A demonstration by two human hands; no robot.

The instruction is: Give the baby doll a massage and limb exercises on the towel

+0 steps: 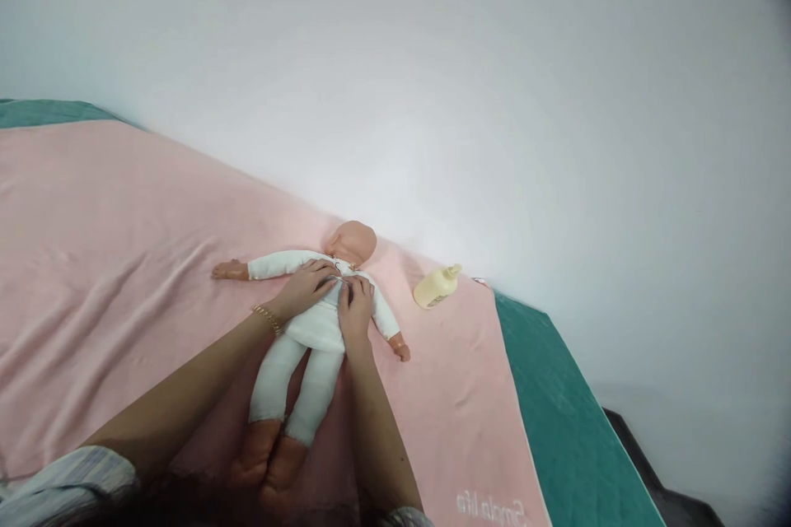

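A doll with a white cloth body and tan plastic head, hands and lower legs lies stretched out on a pink blanket. Its arms are spread to the sides, and its face does not show. My left hand rests on the left of the doll's upper torso, fingers extended and a bracelet on the wrist. On the torso's right side lies my right hand, its fingers slightly bent over the white cloth. The fingertips of both hands come close together near a seam below the neck.
A pale yellow pump bottle lies tilted on the blanket, right of the doll. Green bedding shows beyond the blanket's right edge. The white wall rises right behind the doll's head. A dark frame stands at lower right.
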